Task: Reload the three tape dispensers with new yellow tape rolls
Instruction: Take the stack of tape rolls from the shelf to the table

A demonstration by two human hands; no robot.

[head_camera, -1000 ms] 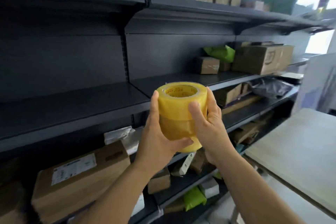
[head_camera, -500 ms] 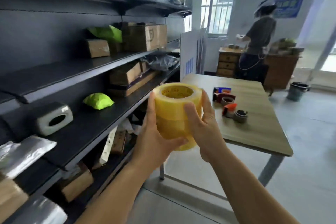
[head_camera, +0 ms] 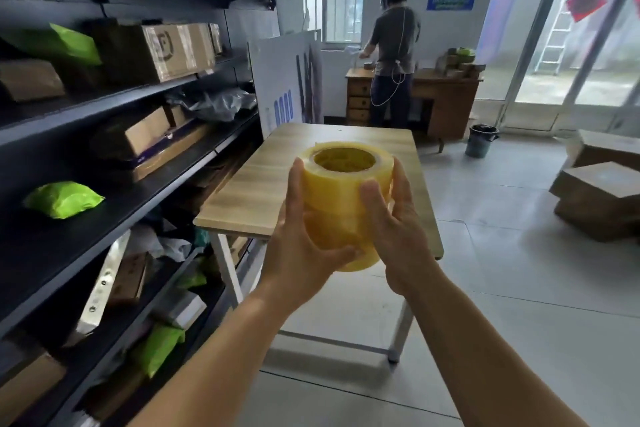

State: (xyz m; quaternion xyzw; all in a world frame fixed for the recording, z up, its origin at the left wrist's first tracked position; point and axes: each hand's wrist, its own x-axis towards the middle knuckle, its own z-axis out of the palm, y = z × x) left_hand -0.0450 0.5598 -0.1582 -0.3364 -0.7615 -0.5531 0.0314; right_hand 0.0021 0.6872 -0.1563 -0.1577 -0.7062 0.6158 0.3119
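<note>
A stack of yellow tape rolls (head_camera: 341, 194) stands upright between both my hands at chest height, its hollow core facing up. My left hand (head_camera: 304, 246) wraps the stack's left side and bottom. My right hand (head_camera: 398, 232) presses against its right side, thumb across the front. Behind the stack lies a wooden table (head_camera: 249, 191). The stack and my hands hide the part of the tabletop where the tape dispensers were; no dispenser shows.
Dark metal shelves (head_camera: 114, 204) loaded with cardboard boxes and green parcels run along the left. A person (head_camera: 394, 55) stands at a wooden desk (head_camera: 446, 94) at the back. A grey bin (head_camera: 481, 140) and stacked boxes (head_camera: 602, 198) sit on the tiled floor at right.
My view has swung right from the shelves toward the wooden table. The tape stack stays gripped in both hands and now covers the dispensers seen on the table half a second ago.
</note>
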